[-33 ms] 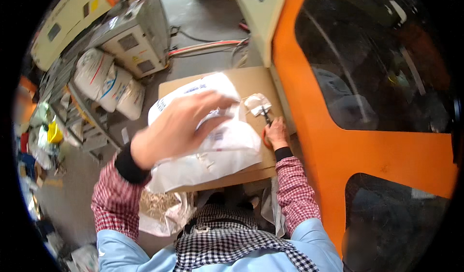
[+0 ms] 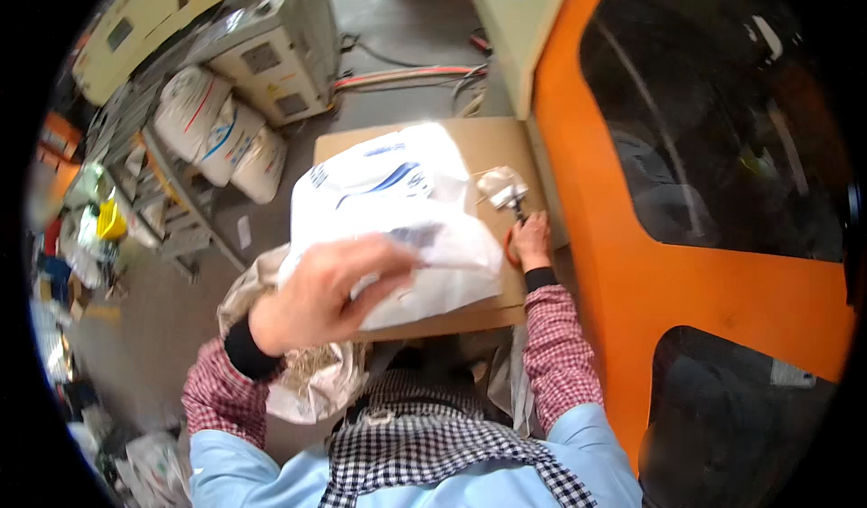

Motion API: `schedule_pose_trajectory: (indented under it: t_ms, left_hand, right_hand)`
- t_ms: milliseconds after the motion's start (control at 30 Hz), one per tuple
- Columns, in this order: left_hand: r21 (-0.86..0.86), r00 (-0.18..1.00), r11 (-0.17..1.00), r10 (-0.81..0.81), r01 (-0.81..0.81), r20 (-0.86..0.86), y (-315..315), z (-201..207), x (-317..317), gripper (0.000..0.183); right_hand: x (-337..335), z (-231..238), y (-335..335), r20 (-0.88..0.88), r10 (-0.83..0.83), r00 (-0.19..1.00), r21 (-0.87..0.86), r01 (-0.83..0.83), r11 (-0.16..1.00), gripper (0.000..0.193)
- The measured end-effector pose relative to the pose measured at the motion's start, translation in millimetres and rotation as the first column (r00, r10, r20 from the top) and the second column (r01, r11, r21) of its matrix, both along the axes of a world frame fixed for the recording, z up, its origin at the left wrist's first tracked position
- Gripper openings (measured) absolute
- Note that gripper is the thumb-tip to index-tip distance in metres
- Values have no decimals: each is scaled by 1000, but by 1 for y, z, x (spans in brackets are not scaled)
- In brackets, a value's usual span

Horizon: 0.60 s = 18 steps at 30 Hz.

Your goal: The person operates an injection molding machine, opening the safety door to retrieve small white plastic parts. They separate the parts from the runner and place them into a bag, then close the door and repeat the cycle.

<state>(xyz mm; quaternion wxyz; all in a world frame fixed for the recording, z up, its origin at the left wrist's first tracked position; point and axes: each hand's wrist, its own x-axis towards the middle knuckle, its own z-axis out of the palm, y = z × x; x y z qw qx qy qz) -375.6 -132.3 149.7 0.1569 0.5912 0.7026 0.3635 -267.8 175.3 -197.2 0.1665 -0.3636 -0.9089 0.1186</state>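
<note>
A white plastic bag (image 2: 361,192) with blue printing lies on a cardboard box (image 2: 506,142). My left hand (image 2: 316,287) hovers over the bag's near left part, its fingers curved and smeared by motion. Whether they hold anything, I cannot make out. On the box's right side, my right hand (image 2: 535,239) is closed round scissors (image 2: 517,206) with dark blades and an orange handle. The blade tips point away from me and reach a small crumpled white piece (image 2: 500,187) on the cardboard.
Below the box's near left edge stands a pale sack (image 2: 307,401) holding thin beige scraps. An orange machine (image 2: 591,210) with dark windows rises close on the right. Full white sacks (image 2: 203,129) and a metal step frame (image 2: 194,210) stand at left; cables (image 2: 411,76) cross the floor beyond.
My left hand has moved nearer to me over the bag, uncovering more blue print. Small pale bits seen on the bag's near part no longer show. My right hand keeps the scissors.
</note>
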Motion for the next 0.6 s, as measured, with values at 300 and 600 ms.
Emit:
schedule_pose_trajectory:
  t_ms: [300,600]
  left_hand:
    - [-200,778,763,629,-615,8,-84,-259,87,36]
    - [-219,821,867,302,-448,-484,-49,-313,-35,9]
  right_hand:
    - [36,111,-81,-326,30,945,-274,-125,954,22]
    - [122,98,-197,-433,421,797,-133,-519,844,10]
